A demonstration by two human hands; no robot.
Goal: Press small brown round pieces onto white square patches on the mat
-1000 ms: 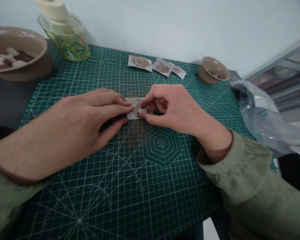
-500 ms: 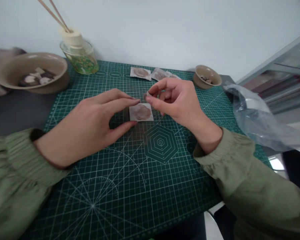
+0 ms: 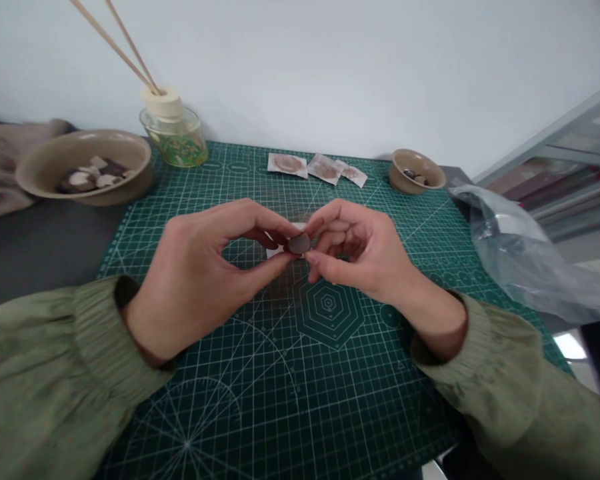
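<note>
A small, round, brown-grey disc (image 3: 299, 244) is pinched by both hands at the middle of the green cutting mat (image 3: 360, 407). On its left side, the thumb and fingers of my left hand (image 3: 200, 273) grip its edge. From the right, my right hand (image 3: 365, 250) has its thumb and index fingertip at the disc's other edge, with the remaining fingers curled. Beneath the fingers lies a small white paper piece (image 3: 272, 253), mostly hidden. What the disc is made of cannot be made out.
Three brown-marked paper pieces (image 3: 287, 164) lie at the mat's back. A large bowl (image 3: 130, 192) with brown and pale pieces stands at left, beside a reed diffuser (image 3: 177, 143). At right are a smaller bowl (image 3: 405, 180) and a clear plastic bag (image 3: 510, 247).
My left fingers have left the paper's edges and closed on the disc, which now faces the camera between both hands. The hands now cover most of the paper. The view has tilted slightly.
</note>
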